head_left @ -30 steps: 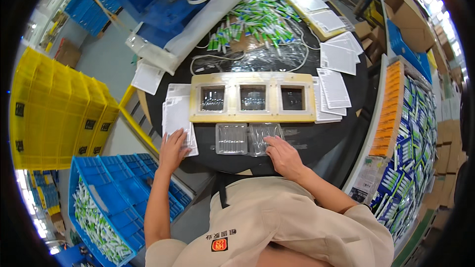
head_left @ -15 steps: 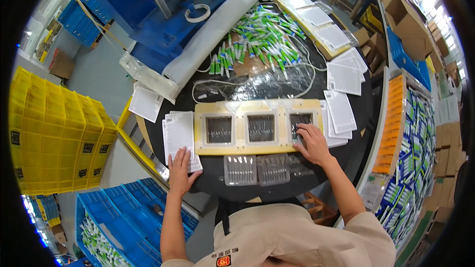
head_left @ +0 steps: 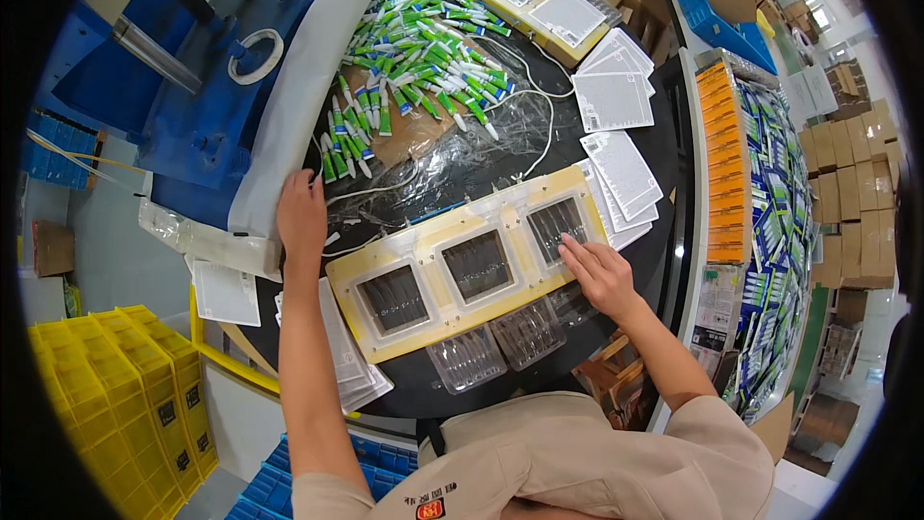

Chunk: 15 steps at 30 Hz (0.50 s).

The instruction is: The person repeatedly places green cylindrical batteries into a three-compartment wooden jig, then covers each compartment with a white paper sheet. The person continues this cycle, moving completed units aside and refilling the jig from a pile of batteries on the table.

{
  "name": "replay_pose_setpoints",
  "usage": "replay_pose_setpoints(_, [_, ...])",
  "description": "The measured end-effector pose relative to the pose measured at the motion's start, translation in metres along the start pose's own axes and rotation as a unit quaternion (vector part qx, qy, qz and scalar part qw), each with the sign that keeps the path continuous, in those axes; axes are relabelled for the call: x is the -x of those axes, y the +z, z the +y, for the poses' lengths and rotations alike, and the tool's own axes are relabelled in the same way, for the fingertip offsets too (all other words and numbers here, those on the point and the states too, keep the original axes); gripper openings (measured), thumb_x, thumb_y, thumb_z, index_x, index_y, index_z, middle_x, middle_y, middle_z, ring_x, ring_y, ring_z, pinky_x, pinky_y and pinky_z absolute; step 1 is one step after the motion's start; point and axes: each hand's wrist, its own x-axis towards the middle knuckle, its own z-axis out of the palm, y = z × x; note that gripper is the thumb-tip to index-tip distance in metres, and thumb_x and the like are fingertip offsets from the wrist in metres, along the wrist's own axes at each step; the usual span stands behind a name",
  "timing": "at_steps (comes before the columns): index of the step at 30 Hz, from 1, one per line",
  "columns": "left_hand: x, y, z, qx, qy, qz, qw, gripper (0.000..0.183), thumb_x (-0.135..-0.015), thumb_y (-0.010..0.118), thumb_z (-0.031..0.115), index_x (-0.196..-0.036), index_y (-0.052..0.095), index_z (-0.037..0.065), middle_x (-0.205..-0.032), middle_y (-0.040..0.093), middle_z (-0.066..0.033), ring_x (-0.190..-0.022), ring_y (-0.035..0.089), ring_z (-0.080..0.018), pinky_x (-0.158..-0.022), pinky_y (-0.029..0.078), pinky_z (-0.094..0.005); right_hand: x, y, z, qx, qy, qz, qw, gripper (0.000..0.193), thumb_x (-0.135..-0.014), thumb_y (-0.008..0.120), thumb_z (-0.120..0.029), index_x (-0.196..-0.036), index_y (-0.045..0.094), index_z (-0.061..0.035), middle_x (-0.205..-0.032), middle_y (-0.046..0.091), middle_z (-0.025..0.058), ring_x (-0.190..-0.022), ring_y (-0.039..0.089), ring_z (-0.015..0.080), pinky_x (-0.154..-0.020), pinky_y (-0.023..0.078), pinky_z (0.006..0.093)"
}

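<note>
A yellow rectangular frame [head_left: 350, 327] with three windows lies tilted on the black table. Clear ridged plastic blisters [head_left: 478, 265] sit in its windows. My right hand [head_left: 604, 277] rests at the right-hand window, fingers stretched out, the tips on the blister's near edge; nothing shows in its grasp. My left hand [head_left: 303, 210] is raised past the frame's left end, beside the white roll-like padding [head_left: 279, 135] and just short of a heap of green-and-white tubes [head_left: 423, 63]. Its fingertips are bent and blurred, so I cannot make out a hold.
Two clear blisters [head_left: 467, 363] lie along the frame's near edge. White printed cards [head_left: 616, 101] are fanned out at the right, with more cards [head_left: 226, 291] at the left. Another yellow frame [head_left: 568, 53] carrying cards stands at the back. A blue press [head_left: 144, 116] stands at the far left.
My left hand has left the cards at the left and moved forward toward the tubes. My right hand remains at the right-hand window. The view has turned, and the frame appears tilted.
</note>
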Motion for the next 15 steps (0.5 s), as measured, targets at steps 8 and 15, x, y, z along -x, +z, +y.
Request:
replay_pose_setpoints(8, [-0.009,0.022,0.008,-0.15,-0.037,-0.059,0.986,0.034,-0.091,0.07,0.038,-0.107,0.063,0.009,-0.11,0.062,-0.0109,-0.094,0.068,-0.0361,-0.078,0.056,-0.0473,-0.008,-0.012,0.002,-0.055,0.032,-0.091,0.994,0.039,-0.089,0.071,-0.027,-0.121,0.069,-0.0047,-0.136,0.063,0.0084,-0.103,0.061,0.0254,-0.093,0.046,0.0409])
replay_pose_setpoints(15, [-0.038,0.018,0.024,-0.181,0.026,-0.059,0.981,0.026,-0.089,0.074,0.03,-0.093,0.07,0.004,-0.105,0.066,-0.0137,-0.082,0.073,-0.0357,-0.072,0.059,-0.0455,-0.15,0.014,-0.01,-0.265,0.114,0.143,0.947,0.02,-0.086,0.073,-0.013,-0.102,0.071,-0.0027,-0.099,0.071,0.0128,-0.086,0.066,0.0329,-0.074,0.054,0.0418])
